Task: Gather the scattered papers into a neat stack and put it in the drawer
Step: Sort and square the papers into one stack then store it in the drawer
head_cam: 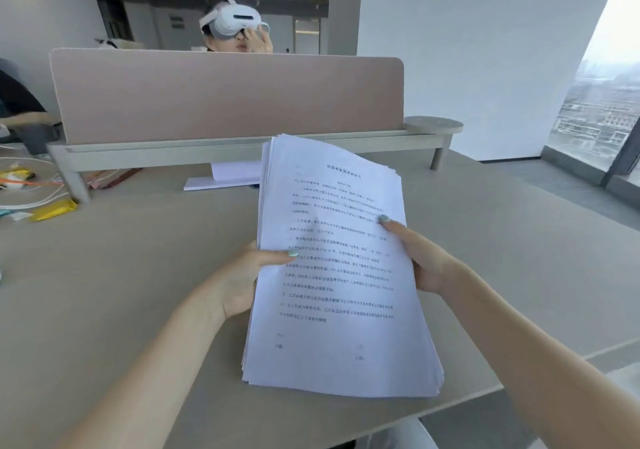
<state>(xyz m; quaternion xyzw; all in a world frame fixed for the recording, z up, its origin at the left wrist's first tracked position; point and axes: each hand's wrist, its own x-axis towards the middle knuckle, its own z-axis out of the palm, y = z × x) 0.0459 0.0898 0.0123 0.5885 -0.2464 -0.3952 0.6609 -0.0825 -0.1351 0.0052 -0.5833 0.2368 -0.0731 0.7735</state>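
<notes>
A thick stack of white printed papers [339, 341] is held up above the beige desk [121, 292], tilted toward me. My left hand [242, 278] grips its left edge, thumb on the top sheet. My right hand [422, 258] grips the right edge, thumb lying across the printed text. The sheets' edges are slightly fanned at the top and bottom. More white paper [225, 178] lies flat on the desk under the divider shelf, partly hidden behind the stack. No drawer is in view.
A pink divider panel [225, 98] on a raised shelf [242, 147] crosses the desk's far side. Cables and yellow wrappers [52, 209] lie at the left. A person wearing a white headset [235, 25] sits behind the divider. The desk's edge runs at the right, beside a window.
</notes>
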